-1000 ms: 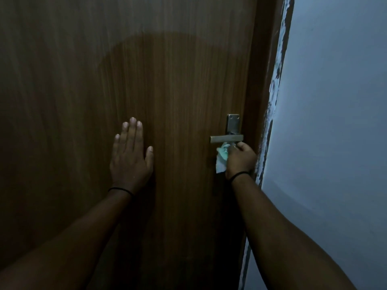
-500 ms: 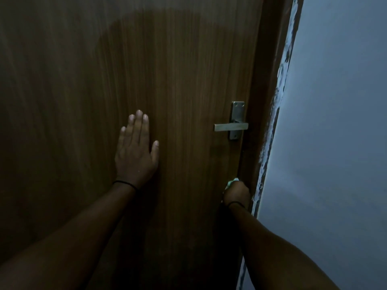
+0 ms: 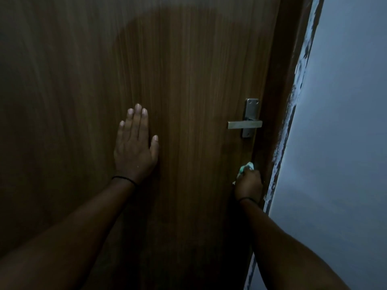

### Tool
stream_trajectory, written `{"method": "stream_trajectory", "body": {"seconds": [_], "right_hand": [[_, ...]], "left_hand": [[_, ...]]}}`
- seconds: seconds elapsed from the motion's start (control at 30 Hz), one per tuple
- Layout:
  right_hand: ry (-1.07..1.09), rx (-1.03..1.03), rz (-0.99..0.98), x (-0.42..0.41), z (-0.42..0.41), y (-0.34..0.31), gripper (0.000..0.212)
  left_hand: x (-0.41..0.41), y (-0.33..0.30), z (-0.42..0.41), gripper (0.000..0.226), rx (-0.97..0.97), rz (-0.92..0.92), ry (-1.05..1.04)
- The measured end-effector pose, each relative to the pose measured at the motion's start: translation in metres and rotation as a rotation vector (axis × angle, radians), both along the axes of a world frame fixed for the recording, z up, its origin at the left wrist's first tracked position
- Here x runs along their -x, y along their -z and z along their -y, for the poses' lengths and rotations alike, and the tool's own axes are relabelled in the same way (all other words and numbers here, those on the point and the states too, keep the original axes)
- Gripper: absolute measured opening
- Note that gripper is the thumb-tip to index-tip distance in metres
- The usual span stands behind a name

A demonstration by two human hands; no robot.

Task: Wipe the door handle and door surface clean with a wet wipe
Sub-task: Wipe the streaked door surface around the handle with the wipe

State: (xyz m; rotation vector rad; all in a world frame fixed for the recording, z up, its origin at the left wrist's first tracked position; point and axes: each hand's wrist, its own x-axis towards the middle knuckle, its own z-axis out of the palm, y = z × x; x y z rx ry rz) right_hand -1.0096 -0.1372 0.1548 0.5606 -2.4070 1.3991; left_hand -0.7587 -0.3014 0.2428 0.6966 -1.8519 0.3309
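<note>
A dark brown wooden door fills most of the view. Its metal lever handle sits on a steel plate near the right edge. My left hand lies flat on the door, fingers together and pointing up, left of the handle. My right hand is closed on a pale green-white wet wipe and presses it against the door's right edge, well below the handle. Most of the wipe is hidden inside the fist.
The brown door frame runs along the door's right side, with a chipped, paint-flecked edge. Beyond it stands a plain pale blue-grey wall. The light is dim.
My right hand left the handle's underside and dropped down the door's right edge with the wipe, then rose a little. The left hand stayed flat on the door.
</note>
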Motion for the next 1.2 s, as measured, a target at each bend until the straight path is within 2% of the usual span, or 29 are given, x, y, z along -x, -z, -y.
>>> {"method": "stream_trajectory", "body": {"seconds": [0.13, 0.2, 0.27, 0.33, 0.43, 0.47, 0.53, 0.63, 0.73, 0.77, 0.87, 0.93, 1.0, 1.07, 1.13, 1.2], "right_hand": [[-0.018, -0.149, 0.301, -0.004, 0.004, 0.043, 0.023], [-0.044, -0.258, 0.423, -0.009, 0.006, 0.043, 0.033], [-0.030, -0.233, 0.483, -0.014, 0.009, 0.036, 0.044], [-0.030, -0.123, 0.461, -0.018, 0.009, 0.018, 0.039], [-0.038, 0.266, 0.262, -0.017, 0.007, -0.034, 0.018], [-0.043, 0.369, 0.183, -0.018, 0.006, -0.055, 0.019], [-0.080, 0.399, 0.084, -0.025, 0.005, -0.082, 0.022], [-0.128, 0.269, 0.163, -0.027, 0.006, -0.075, 0.017], [-0.257, -0.174, 0.272, -0.029, 0.004, -0.057, 0.019], [-0.316, -0.196, 0.260, -0.034, 0.006, -0.059, 0.016], [-0.488, 0.036, 0.081, -0.066, 0.015, -0.096, 0.013], [-0.564, 0.126, -0.168, -0.084, 0.022, -0.137, 0.019], [-0.529, 0.117, -0.517, -0.088, 0.024, -0.182, 0.022], [-0.391, 0.085, -0.762, -0.080, 0.017, -0.225, 0.021], [-0.133, 0.032, -0.817, -0.053, 0.004, -0.253, 0.019], [0.009, -0.031, -0.647, -0.021, -0.011, -0.259, 0.020]], "left_hand": [[0.002, 0.007, 0.001, 0.068, 0.002, -0.017, 0.015], [0.002, 0.007, 0.002, 0.068, 0.013, -0.026, 0.011], [-0.002, 0.007, 0.004, 0.068, 0.012, -0.033, 0.008], [-0.006, 0.006, 0.007, 0.068, 0.010, -0.040, 0.000], [-0.009, 0.000, 0.006, 0.068, 0.008, -0.037, 0.002], [-0.009, -0.001, 0.005, 0.068, 0.008, -0.032, 0.002], [-0.007, -0.004, 0.000, 0.068, 0.007, -0.025, -0.003], [-0.006, -0.007, -0.002, 0.068, -0.014, -0.024, -0.010], [-0.008, -0.009, 0.000, 0.069, -0.012, 0.024, -0.026], [-0.009, -0.010, 0.002, 0.069, -0.010, 0.044, -0.037], [-0.008, -0.015, 0.007, 0.069, -0.013, 0.046, -0.055], [-0.006, -0.020, 0.009, 0.070, -0.014, 0.041, -0.066], [-0.005, -0.023, 0.010, 0.070, -0.011, 0.037, -0.069], [-0.007, -0.024, 0.011, 0.070, -0.009, 0.028, -0.062], [-0.010, -0.024, 0.014, 0.069, 0.005, 0.019, -0.046], [-0.013, -0.025, 0.017, 0.068, 0.020, 0.005, -0.024]]}}
